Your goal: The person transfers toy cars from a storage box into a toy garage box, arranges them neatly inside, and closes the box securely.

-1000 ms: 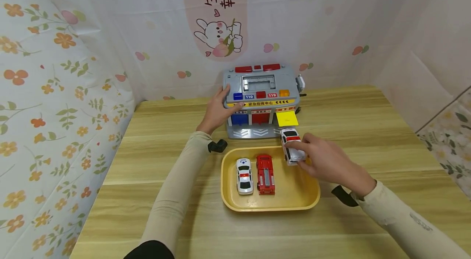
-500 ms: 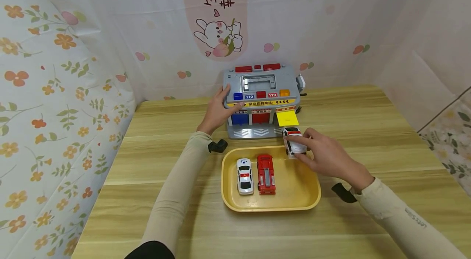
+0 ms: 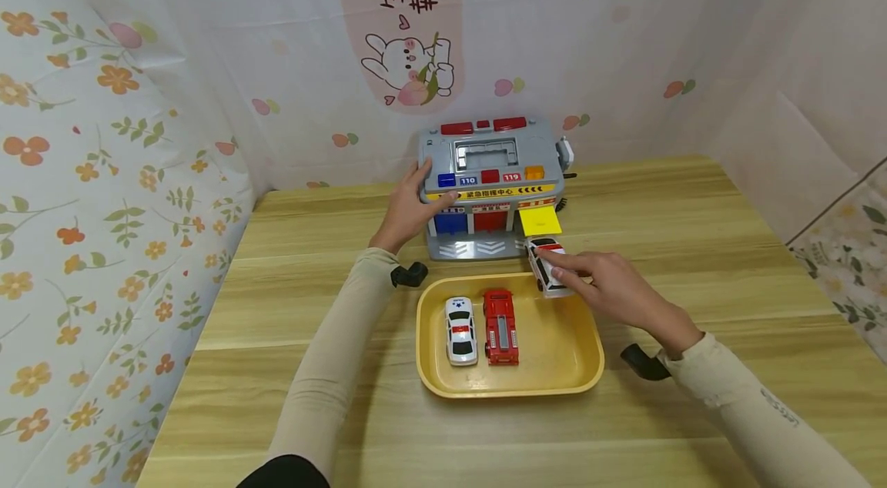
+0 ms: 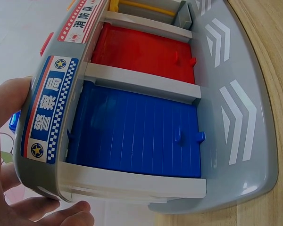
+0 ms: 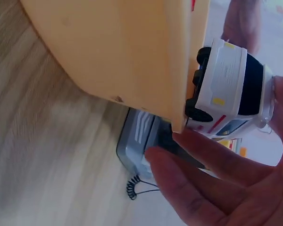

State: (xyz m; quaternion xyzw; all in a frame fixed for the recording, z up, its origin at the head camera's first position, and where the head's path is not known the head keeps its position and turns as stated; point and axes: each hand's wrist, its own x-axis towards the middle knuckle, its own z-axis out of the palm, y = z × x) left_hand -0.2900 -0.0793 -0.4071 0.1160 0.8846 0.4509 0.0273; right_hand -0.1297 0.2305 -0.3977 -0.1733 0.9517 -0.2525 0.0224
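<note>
A grey toy emergency station [image 3: 492,165] stands at the back of the table. My left hand [image 3: 407,212] grips its left end, thumb on the front edge above the blue door [image 4: 137,127]. Beside the blue door is a red door [image 4: 146,54], also down; the yellow door [image 3: 540,222] on the right is raised. My right hand [image 3: 617,284] holds a white toy car [image 3: 547,266] with a red roof bar. One end of the car is near the station's yellow-door bay; the other is over the tray's back rim. In the right wrist view, its wheels [image 5: 198,110] are beside that rim.
A yellow tray [image 3: 554,365] lies in front of the station. Inside are a white toy police car [image 3: 460,330] and a red toy fire truck [image 3: 500,326]. A black coiled cord [image 5: 132,187] hangs at the station's right side. Printed cloth [image 3: 277,49] backs the table.
My right hand has moved the white toy car from above the tray toward the station's yellow-door bay, and the car has turned slightly. My left hand stays on the station.
</note>
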